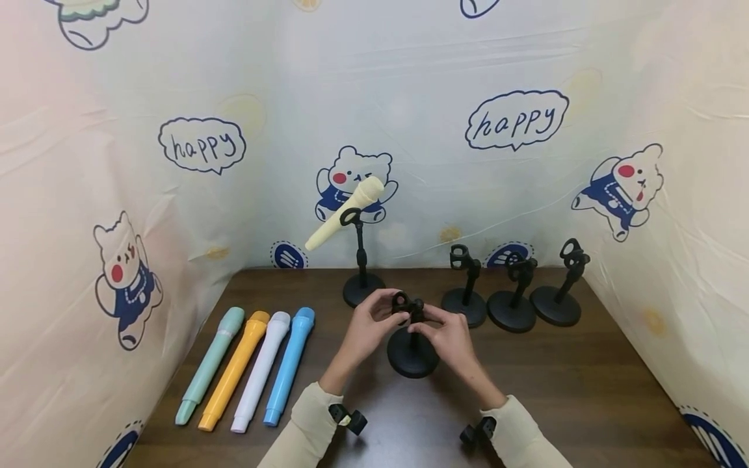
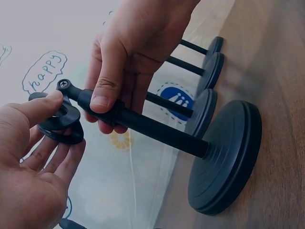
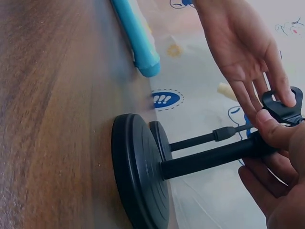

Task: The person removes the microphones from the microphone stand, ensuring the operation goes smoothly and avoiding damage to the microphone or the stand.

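Observation:
A black microphone stand (image 1: 413,363) with a round base stands upright on the table in front of me. My left hand (image 1: 368,328) pinches its ring-shaped clip (image 2: 59,117) between thumb and fingers. With thumb and fingertips, my right hand (image 1: 452,337) grips the pole (image 2: 162,132) at the thicker collar, just below the clip's screw joint (image 2: 64,84). No microphone sits in this clip. Behind it, another stand (image 1: 363,286) bears a pale yellow microphone (image 1: 336,221), tilted with its head up to the right.
Four toy microphones lie side by side at the left: mint green (image 1: 209,364), orange (image 1: 234,370), white (image 1: 261,372) and blue (image 1: 290,367). Three more black stands, a left one (image 1: 464,307), a middle one (image 1: 512,312) and a right one (image 1: 556,307), stand at the back right. A printed cloth (image 1: 409,84) hangs behind the brown table (image 1: 585,390).

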`<state>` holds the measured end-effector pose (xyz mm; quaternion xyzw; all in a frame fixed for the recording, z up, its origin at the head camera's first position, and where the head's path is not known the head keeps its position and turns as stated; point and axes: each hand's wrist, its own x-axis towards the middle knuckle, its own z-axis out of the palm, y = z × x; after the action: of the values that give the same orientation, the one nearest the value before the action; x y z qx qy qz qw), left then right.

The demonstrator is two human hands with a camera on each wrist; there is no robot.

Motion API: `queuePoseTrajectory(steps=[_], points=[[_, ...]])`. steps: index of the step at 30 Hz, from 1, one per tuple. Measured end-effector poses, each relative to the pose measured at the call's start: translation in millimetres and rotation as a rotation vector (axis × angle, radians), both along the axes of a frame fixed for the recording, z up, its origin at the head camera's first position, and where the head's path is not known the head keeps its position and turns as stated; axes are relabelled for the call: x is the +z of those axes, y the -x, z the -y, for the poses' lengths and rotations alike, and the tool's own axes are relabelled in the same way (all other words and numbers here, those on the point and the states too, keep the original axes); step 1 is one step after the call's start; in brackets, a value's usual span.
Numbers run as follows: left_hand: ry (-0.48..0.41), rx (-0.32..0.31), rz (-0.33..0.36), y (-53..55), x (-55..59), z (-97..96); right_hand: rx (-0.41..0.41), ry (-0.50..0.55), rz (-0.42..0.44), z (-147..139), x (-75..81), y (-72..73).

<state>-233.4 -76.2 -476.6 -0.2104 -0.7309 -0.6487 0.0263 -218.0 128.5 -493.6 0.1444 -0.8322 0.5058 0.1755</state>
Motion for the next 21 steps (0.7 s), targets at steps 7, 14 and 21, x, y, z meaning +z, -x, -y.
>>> queuePoseTrajectory(steps=[7,14,21], points=[[-0.001,-0.016,0.011,-2.0,-1.0,-0.4,0.056,0.065,0.063,-2.4,1.0,0.3],[0.003,-0.027,0.010,-2.9,0.0,-0.8,0.065,0.017,0.077,-3.1,2.4,-1.4],[0.005,-0.048,0.022,0.4,2.1,1.3,0.059,0.028,0.096,-3.2,0.5,-2.5]])
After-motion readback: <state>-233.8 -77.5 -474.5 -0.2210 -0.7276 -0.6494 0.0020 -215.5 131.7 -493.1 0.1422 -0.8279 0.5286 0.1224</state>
